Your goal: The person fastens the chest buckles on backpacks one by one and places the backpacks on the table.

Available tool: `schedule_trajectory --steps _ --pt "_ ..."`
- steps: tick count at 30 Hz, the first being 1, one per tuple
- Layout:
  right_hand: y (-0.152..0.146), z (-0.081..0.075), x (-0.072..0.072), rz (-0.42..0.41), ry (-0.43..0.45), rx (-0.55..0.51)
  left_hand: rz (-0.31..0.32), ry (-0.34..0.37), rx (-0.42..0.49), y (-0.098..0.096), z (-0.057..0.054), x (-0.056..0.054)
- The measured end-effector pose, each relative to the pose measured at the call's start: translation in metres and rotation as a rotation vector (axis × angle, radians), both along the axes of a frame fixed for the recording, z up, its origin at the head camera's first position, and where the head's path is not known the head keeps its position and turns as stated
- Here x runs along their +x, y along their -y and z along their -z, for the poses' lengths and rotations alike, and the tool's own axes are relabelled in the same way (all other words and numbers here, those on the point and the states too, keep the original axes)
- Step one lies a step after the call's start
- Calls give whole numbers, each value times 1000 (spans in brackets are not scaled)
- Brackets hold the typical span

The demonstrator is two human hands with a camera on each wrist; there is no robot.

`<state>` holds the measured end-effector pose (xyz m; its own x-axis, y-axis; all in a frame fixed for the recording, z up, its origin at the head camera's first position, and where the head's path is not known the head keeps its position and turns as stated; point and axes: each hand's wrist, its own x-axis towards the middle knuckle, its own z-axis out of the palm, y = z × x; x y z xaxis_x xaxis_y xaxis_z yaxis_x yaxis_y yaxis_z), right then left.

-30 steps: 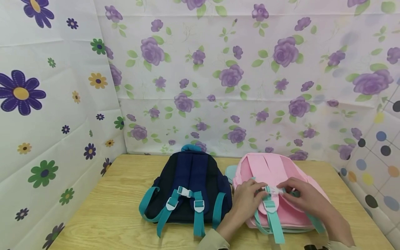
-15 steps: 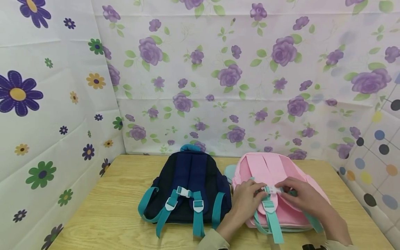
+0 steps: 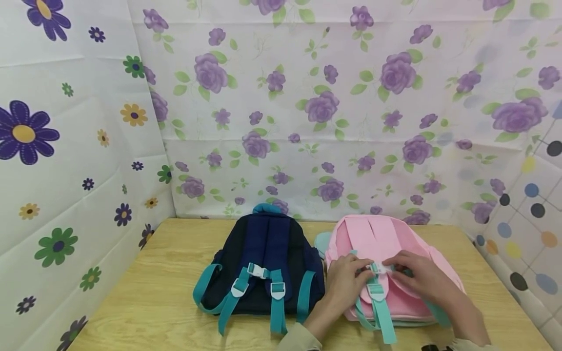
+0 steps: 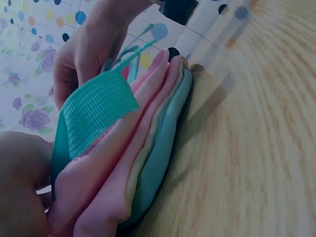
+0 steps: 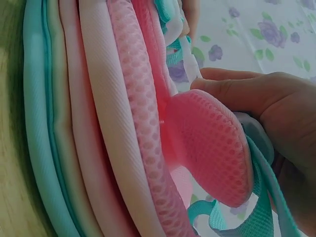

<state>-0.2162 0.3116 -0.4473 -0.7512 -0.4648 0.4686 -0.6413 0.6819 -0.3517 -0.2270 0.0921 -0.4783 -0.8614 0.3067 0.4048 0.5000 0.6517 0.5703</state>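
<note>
A pink backpack lies on the table with its shoulder straps facing up and teal webbing hanging off its front. Across those straps is a white plastic buckle. My left hand pinches the buckle's left end where teal webbing joins it. The right hand pinches the other end between thumb and forefinger. In the right wrist view, that white buckle sits at the right fingertips, beside a pink padded strap. Whether the buckle halves are fully joined, I cannot tell; fingers partly cover them.
Left of the pink bag lies a navy backpack with teal straps and a white buckle joined across them. A light teal piece shows behind the pink bag. Flowered cloth hangs behind the wooden table.
My right hand has shifted slightly left, bringing its fingertips closer to the left hand at the buckle. The left hand stays about where it was. The head view has moved a little.
</note>
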Motion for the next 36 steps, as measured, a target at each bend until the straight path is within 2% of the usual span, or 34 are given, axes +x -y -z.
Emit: schedule_trajectory --steps 5,14,18,21,24,27,32,36 --pt "3 0 0 -1 -8 14 -10 17 2 0 -1 1" --pt "1 -2 2 28 64 9 6 34 6 -1 -1 0" --pt "-2 -2 2 43 115 -1 34 87 74 2 -3 0" --pt "-5 -1 1 22 142 -15 51 109 124 5 -6 -1" --pt "-6 1 1 3 154 -26 62 112 141 10 -9 -1" --pt "-6 1 1 25 162 -19 75 119 159 16 -13 -1" --pt "-5 -3 2 57 160 2 88 117 195 27 -19 -4" --pt "-4 -2 2 54 84 4 82 80 188 39 -22 -6"
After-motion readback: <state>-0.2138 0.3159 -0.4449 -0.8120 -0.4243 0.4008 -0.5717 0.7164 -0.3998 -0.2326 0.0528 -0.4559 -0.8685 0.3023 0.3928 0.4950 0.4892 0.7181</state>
